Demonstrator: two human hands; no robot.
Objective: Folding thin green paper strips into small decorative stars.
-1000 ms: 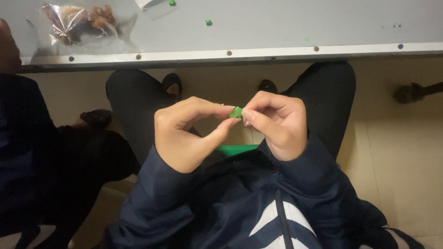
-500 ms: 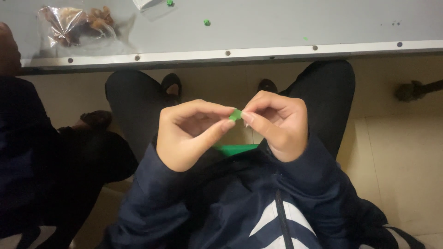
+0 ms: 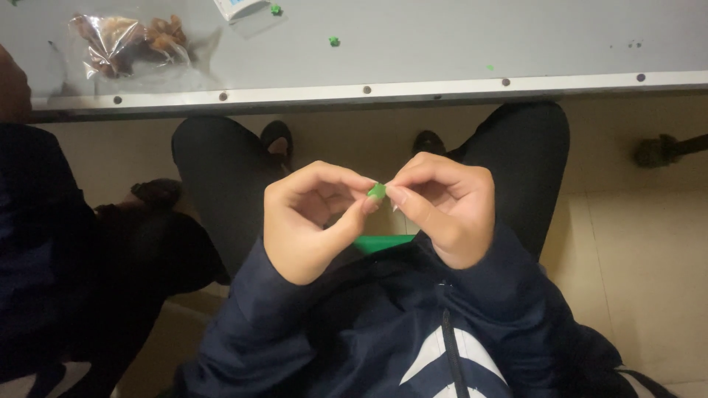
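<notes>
Small green piece (image 3: 377, 191): bright green, tiny, folded or crumpled look, exact shape too small to tell. It sat pinched between the fingertips of both hands, held over the lap, below and clear of the desk's near edge. Left hand (image 3: 313, 217) curled, thumb and forefinger closed on the piece's left side. Right hand (image 3: 446, 210) likewise curled, thumb and forefinger closed on its right side; the two hands' fingertips nearly met.

A green strip (image 3: 383, 243) lay on the lap just under the hands.

The desk (image 3: 457, 44) had a grey top with a bolted metal rim. A clear bag of brown bits (image 3: 129, 44) lay near its left end. Green specks (image 3: 334, 41) lay scattered mid-desk. Open grey surface stretched toward the right end.
</notes>
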